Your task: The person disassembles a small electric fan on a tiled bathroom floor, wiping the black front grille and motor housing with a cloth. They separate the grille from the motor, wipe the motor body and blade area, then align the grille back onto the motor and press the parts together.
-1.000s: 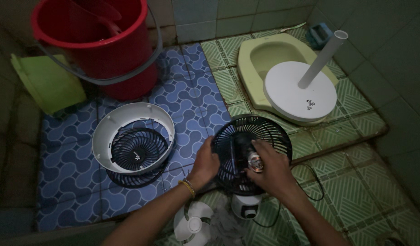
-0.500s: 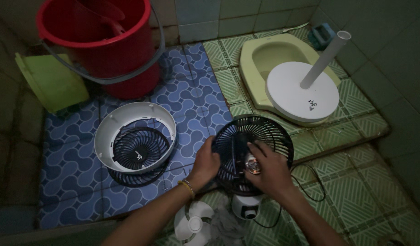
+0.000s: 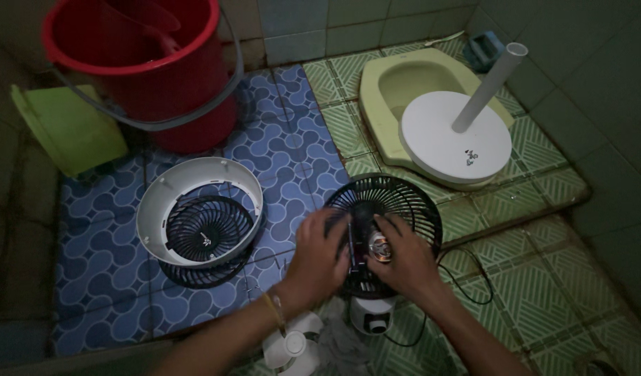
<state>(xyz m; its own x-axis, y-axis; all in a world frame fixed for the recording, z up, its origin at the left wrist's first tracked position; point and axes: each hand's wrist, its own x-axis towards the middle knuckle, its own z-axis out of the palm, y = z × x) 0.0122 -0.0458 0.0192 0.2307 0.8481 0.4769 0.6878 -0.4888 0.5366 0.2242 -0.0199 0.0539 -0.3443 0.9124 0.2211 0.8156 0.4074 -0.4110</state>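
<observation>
A black rear fan guard [image 3: 397, 198] lies face up on a white fan body [image 3: 371, 315] on the tiled floor. My left hand [image 3: 319, 259] rests on the guard's left side, fingers gripping near the centre. My right hand [image 3: 402, 261] covers the lower right of the guard, fingers curled beside the shiny motor hub [image 3: 378, 246]. A white fan blade [image 3: 290, 348] lies under my left forearm. To the left, the detached front guard [image 3: 201, 223] with a white ring and black grille sits on the blue tiles.
A red bucket [image 3: 150, 66] with a grey handle stands at the back left beside a green dustpan-like object [image 3: 70, 129]. The white round fan base with its pole [image 3: 460, 136] rests on a yellow-green squat toilet [image 3: 397, 90]. A black cord [image 3: 467, 278] trails right.
My left hand has slid slightly right toward the hub; my right hand's fingers have shifted over the centre. The fan parts on the floor have not moved.
</observation>
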